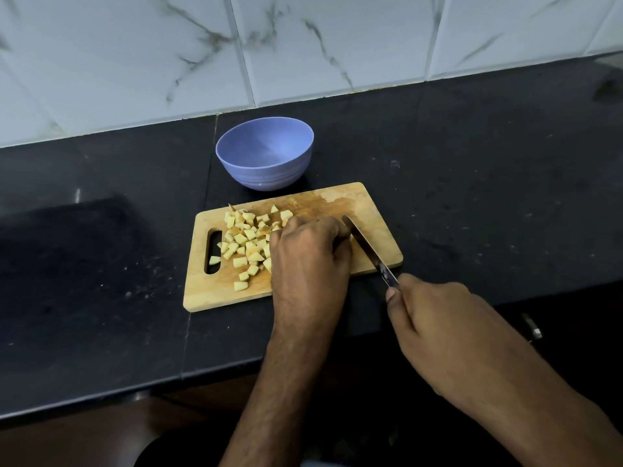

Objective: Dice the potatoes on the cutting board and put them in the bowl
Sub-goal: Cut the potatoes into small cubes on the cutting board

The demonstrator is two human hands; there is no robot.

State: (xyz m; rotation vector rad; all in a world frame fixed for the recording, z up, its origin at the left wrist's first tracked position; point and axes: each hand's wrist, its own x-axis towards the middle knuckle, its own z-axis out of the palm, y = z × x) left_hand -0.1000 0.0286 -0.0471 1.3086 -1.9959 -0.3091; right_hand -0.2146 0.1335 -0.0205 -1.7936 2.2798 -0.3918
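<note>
A wooden cutting board [374,210] lies on the black counter, with several pale diced potato pieces [246,244] heaped on its left half. My left hand [308,257] rests curled on the middle of the board, right of the pile; whatever is under its fingers is hidden. My right hand [435,325] grips the handle of a knife [365,246] whose blade slants across the board, tip beside my left fingers. A purple bowl [264,170] stands just behind the board and looks empty.
The black counter [488,183] runs left to right, with a marbled tile wall [303,45] behind it. A darker flat panel [67,251] lies at the left. The counter's front edge is close to my forearms. A small metal handle [532,326] shows below the edge at the right.
</note>
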